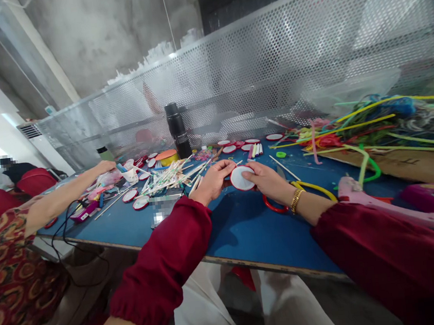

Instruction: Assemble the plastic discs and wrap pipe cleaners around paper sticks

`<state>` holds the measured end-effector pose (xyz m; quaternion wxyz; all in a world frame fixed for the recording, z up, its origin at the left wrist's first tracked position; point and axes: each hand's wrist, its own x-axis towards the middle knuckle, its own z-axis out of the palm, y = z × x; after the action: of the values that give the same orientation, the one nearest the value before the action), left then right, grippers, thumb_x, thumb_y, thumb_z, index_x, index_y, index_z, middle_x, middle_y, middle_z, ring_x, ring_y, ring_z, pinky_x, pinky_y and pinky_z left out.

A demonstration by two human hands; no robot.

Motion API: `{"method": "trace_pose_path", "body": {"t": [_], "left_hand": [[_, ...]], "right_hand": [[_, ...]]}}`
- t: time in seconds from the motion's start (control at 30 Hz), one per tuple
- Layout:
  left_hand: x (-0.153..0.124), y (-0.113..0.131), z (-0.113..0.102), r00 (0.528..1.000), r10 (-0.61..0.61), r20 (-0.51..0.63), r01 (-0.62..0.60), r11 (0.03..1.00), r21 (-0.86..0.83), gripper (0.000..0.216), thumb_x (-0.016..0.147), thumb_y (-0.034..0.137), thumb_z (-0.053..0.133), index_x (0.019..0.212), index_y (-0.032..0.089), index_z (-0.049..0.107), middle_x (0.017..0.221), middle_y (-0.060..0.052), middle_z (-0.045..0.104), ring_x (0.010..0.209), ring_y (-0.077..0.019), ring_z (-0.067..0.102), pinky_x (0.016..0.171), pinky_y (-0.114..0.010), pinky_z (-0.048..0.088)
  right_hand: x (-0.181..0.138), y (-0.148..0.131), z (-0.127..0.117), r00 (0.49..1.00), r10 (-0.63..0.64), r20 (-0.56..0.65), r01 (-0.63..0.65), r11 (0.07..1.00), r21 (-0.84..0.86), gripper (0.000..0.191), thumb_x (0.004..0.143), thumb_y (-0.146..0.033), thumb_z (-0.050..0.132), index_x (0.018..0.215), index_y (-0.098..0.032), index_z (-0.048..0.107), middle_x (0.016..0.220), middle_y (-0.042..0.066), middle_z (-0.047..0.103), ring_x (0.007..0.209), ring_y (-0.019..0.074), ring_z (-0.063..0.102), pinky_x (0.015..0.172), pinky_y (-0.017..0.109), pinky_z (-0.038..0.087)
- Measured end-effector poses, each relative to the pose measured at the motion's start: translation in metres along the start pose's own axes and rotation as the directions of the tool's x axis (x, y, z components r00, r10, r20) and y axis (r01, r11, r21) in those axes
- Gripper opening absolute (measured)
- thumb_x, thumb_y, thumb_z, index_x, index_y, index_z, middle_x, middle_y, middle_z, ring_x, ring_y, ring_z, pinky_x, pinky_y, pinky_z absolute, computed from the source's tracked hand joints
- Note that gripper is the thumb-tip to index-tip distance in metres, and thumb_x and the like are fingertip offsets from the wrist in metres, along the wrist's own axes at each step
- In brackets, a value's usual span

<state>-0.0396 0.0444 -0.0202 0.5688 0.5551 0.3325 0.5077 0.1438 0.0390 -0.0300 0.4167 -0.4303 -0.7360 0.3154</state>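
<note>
Above the blue table, a round white disc with a red rim (239, 180) is held between my two hands. My right hand (267, 179) grips its right side, with the thumb lying on the white face. The fingertips of my left hand (215, 178) are pinched together at the disc's upper left edge; part of those fingers is hidden. Beneath my right wrist lie scissors with a red handle (275, 209). Close by on my left is a heap of thin pale sticks (170, 178).
A black bottle (179, 133) stands behind the sticks. More red-rimmed discs (141, 203) lie around the blue table (228, 233). On the right are a pink glue gun (384, 204) and tangled colourful pipe cleaners (376, 125). A co-worker's arm (69, 193) reaches in from the left.
</note>
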Motion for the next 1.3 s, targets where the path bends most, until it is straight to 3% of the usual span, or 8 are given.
{"method": "trace_pose_path", "body": {"t": [0.23,0.4,0.7,0.87,0.93,1.03,1.13,1.3], "left_hand": [[-0.003,0.005,0.007,0.999,0.047,-0.025,-0.047,0.999,0.017,0.043,0.075,0.051,0.082,0.098,0.018,0.067,0.083,0.001,0.060,0.070,-0.0109,0.054,0.066,-0.025,0.050],[-0.002,0.006,0.010,0.994,0.104,-0.032,-0.097,0.980,0.172,0.041,0.075,0.045,0.082,0.102,0.015,0.075,0.088,-0.004,0.071,0.073,-0.0134,0.059,0.071,-0.029,0.051],[0.005,0.003,0.001,0.984,0.171,-0.047,-0.149,0.942,0.301,0.031,0.078,0.037,0.079,0.100,0.015,0.082,0.098,-0.009,0.078,0.080,-0.0167,0.065,0.079,-0.031,0.053],[0.002,0.001,0.002,0.990,0.125,0.057,-0.136,0.947,0.289,0.062,0.076,0.043,0.082,0.131,0.016,0.071,0.114,-0.013,0.076,0.093,-0.0223,0.070,0.088,-0.040,0.056],[0.001,-0.001,0.004,0.971,0.202,0.128,-0.236,0.897,0.373,0.079,0.068,0.039,0.090,0.140,0.017,0.064,0.130,-0.015,0.070,0.113,-0.0277,0.067,0.103,-0.045,0.051],[0.000,-0.005,0.007,0.923,0.329,0.199,-0.383,0.747,0.543,0.091,0.059,0.036,0.096,0.141,0.018,0.060,0.150,-0.017,0.057,0.138,-0.0346,0.054,0.120,-0.049,0.036],[0.000,-0.008,0.010,0.910,0.354,0.214,-0.406,0.660,0.632,0.089,0.063,0.036,0.093,0.143,0.019,0.057,0.152,-0.018,0.055,0.140,-0.0373,0.051,0.121,-0.051,0.034],[0.001,-0.007,0.014,0.896,0.352,0.271,-0.435,0.571,0.696,0.082,0.071,0.029,0.085,0.144,0.017,0.051,0.148,-0.020,0.056,0.136,-0.0368,0.053,0.117,-0.049,0.039]], "right_hand": [[0.001,-0.002,-0.003,0.999,-0.034,-0.036,0.030,0.993,-0.113,0.017,0.092,-0.036,0.052,0.096,-0.021,0.059,0.086,0.004,0.065,0.065,0.0175,0.057,0.061,0.030,0.046],[0.005,0.003,-0.005,0.989,-0.122,-0.081,0.097,0.959,-0.266,0.013,0.091,-0.031,0.054,0.093,-0.020,0.061,0.089,0.007,0.068,0.076,0.0206,0.061,0.070,0.031,0.046],[0.005,0.002,-0.003,0.994,-0.089,-0.061,0.075,0.976,-0.203,0.014,0.094,-0.033,0.052,0.092,-0.021,0.061,0.084,0.006,0.066,0.073,0.0200,0.061,0.065,0.030,0.046],[0.005,0.004,-0.004,0.995,0.003,-0.105,-0.019,0.988,-0.156,0.016,0.093,-0.034,0.052,0.094,-0.021,0.060,0.084,0.005,0.066,0.066,0.0182,0.059,0.061,0.030,0.045],[0.006,0.005,-0.005,0.990,0.023,-0.141,-0.046,0.986,-0.161,0.018,0.093,-0.036,0.051,0.094,-0.021,0.060,0.086,0.007,0.067,0.066,0.0187,0.059,0.061,0.031,0.045],[0.008,0.009,-0.007,0.978,-0.049,-0.202,-0.002,0.970,-0.243,0.017,0.092,-0.035,0.052,0.091,-0.020,0.061,0.092,0.010,0.069,0.079,0.0221,0.062,0.069,0.033,0.047],[0.011,0.012,-0.007,0.970,-0.098,-0.223,0.032,0.958,-0.284,0.018,0.091,-0.035,0.052,0.092,-0.020,0.063,0.093,0.010,0.069,0.085,0.0234,0.062,0.074,0.033,0.047],[0.013,0.016,-0.006,0.974,-0.061,-0.218,0.011,0.974,-0.224,0.020,0.090,-0.036,0.052,0.095,-0.020,0.063,0.083,0.007,0.067,0.075,0.0219,0.060,0.066,0.032,0.045]]}}
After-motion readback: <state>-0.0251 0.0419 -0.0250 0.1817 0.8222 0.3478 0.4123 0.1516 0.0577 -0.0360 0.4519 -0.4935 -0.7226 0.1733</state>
